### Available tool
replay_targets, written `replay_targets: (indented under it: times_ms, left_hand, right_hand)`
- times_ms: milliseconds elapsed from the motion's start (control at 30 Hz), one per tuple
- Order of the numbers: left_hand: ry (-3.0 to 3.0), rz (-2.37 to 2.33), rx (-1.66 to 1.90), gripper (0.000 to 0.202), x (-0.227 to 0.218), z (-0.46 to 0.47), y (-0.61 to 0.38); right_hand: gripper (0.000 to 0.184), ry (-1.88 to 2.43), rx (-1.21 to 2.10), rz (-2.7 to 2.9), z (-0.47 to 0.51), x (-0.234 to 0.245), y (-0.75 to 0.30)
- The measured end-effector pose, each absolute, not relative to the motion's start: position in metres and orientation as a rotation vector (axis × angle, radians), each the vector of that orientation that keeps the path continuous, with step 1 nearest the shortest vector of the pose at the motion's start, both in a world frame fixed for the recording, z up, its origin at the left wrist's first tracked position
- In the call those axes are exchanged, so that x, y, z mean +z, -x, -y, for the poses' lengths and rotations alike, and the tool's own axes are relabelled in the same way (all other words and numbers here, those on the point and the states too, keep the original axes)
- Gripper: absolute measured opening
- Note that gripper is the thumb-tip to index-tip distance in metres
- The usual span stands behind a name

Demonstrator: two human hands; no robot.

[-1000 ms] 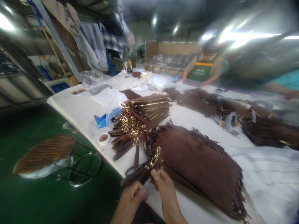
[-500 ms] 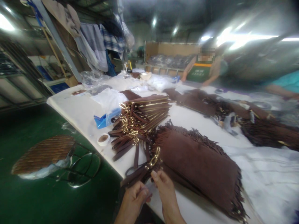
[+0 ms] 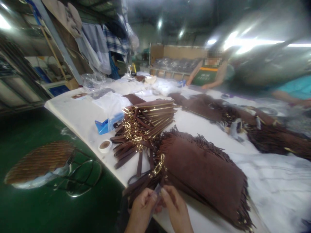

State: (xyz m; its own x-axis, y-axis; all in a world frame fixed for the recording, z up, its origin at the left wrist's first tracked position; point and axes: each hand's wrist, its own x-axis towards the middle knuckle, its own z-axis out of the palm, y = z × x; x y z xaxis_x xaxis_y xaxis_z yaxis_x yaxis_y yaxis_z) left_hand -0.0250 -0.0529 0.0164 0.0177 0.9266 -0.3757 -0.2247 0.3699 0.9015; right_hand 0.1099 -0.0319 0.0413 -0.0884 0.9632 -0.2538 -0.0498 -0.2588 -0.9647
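Close together at the table's front edge, both hands are pinched. My left hand point(image 3: 143, 205) grips a small strip of clear plastic point(image 3: 157, 189), and my right hand point(image 3: 175, 204) pinches its other side. Just beyond them lies a stack of brown fringed pouches point(image 3: 204, 165). A gold clasp point(image 3: 159, 164) and brown wrist straps point(image 3: 139, 186) hang off its near left corner. Behind, a fanned pile of brown zipped pouches point(image 3: 155, 113) shows gold zips, clasps and straps.
A roll of tape point(image 3: 105, 145) and a blue tape dispenser point(image 3: 101, 126) stand on the white table point(image 3: 70, 105). A round stool point(image 3: 41, 163) is at left. More brown pouches point(image 3: 204, 106) lie across the table. A person in a green apron point(image 3: 206, 77) works opposite; another person's teal sleeve point(image 3: 295, 87) shows at right.
My right hand has come down and toward my left hand. The clear strip now stands up between the fingertips of both hands. The view has shifted slightly.
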Motion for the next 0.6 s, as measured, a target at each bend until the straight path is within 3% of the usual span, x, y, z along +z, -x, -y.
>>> replay_targets:
  times_ms: [233, 600]
  left_hand:
    - [-0.790, -1.204, 1.026, 0.044, 0.015, 0.048, 0.023]
    - [-0.992, -1.294, 1.006, 0.053, 0.039, 0.041, 0.015]
  right_hand:
    - [0.035, 1.416, 1.424, 1.199, 0.029, 0.030, -0.117]
    - [0.021, 1.678, 0.963, 1.501, 0.012, 0.054, -0.125]
